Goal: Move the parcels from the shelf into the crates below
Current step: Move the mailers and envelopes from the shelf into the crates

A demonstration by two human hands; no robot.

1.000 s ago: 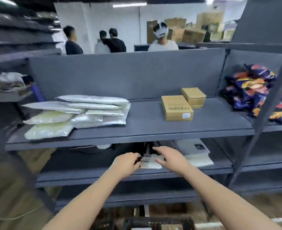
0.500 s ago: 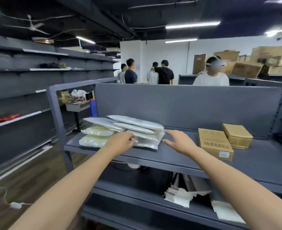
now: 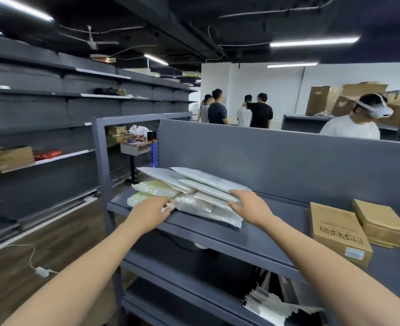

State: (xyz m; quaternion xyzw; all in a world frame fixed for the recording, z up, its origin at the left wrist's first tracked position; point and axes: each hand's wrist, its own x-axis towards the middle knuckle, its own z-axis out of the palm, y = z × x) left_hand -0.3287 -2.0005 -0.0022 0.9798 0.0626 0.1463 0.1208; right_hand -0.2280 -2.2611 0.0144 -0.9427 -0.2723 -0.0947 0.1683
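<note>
The parcels [image 3: 194, 196], flat white and clear plastic bags in a loose pile, lie on the top shelf [image 3: 260, 238] of a grey rack, at its left end. Right hand [image 3: 249, 205] is at the pile's right side: fingers on top of an upper flat parcel, thumb under its edge, so it pinches that one. Left hand [image 3: 152, 209] is at the front-left, fingertips touching a lower bag; grip or only touch, can't tell. Further right on same shelf, well apart from the pile, two brown boxes [image 3: 340, 234] stand side by side. One level down is a bunch of paper envelopes [image 3: 269, 304]. In backgr., behind the rack, a person w/ a white headset [image 3: 351, 128] and a group of people [image 3: 239, 111] are standing.
</note>
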